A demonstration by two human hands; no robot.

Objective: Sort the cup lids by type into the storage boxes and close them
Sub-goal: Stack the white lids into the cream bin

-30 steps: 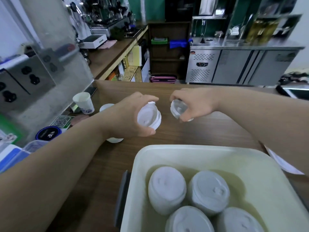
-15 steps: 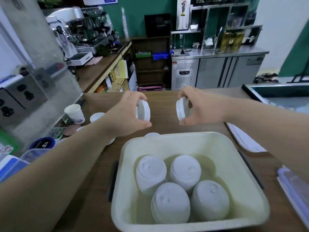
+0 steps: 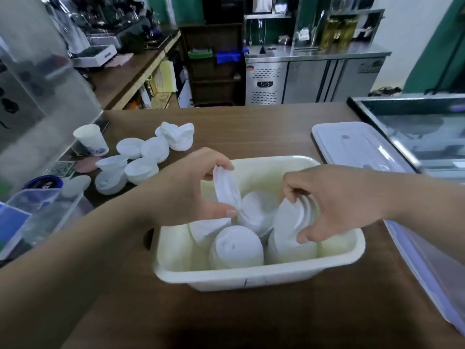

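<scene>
Storage box [image 3: 251,275]: cream, open, on the counter [image 3: 251,318]; white lid stacks [image 3: 236,248] stand inside;
Loose lids [image 3: 141,159]: heaped on the counter, left of the box;
Left hand [image 3: 186,192]: grip pinching one lid [image 3: 226,190] above the box;
Right hand [image 3: 337,205]: grip curled round a stack's top lids [image 3: 302,215]

- We take this for a café bar: a blurred coffee machine [image 3: 113,13] stands on the side counter [image 3: 130,71].
- Beyond our table [image 3: 251,127] we see a steel under-counter fridge [image 3: 314,79] with bottles [image 3: 339,31] above.
- A paper cup [image 3: 91,139] and loose cup lids [image 3: 151,149] sit near the table's left edge.
</scene>
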